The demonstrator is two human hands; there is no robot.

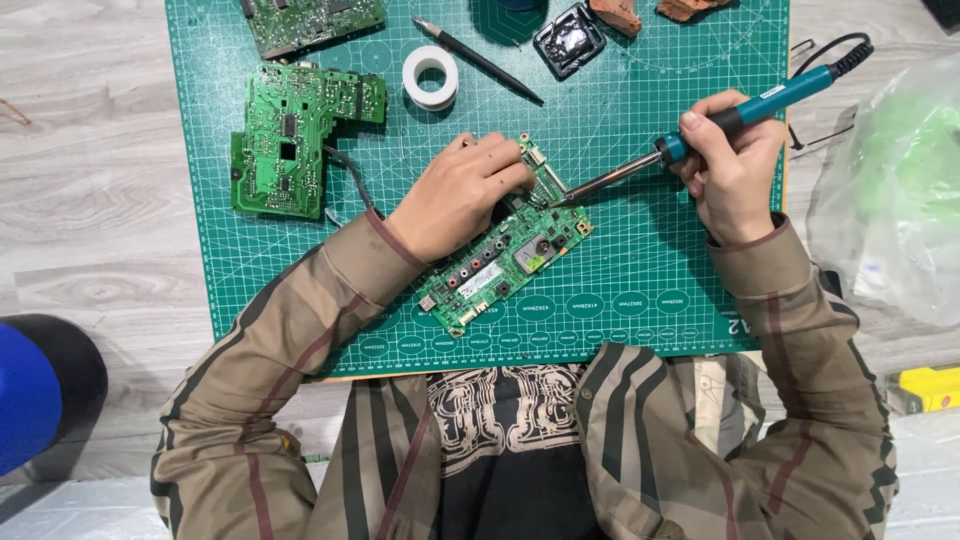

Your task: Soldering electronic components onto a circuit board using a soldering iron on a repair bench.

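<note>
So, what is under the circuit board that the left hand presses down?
Under the circuit board lies the green cutting mat, its grid showing all around. The left hand covers the board's upper part, so the components there are hidden. The soldering iron tip meets the board's top edge.

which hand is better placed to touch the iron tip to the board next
Right. The right hand already grips the soldering iron, its tip at the circuit board's upper edge. The left hand lies flat on the board, pinning it down.

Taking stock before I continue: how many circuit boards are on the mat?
3: one under the left hand at mat centre, one at upper left, one cut off by the top edge.
</note>
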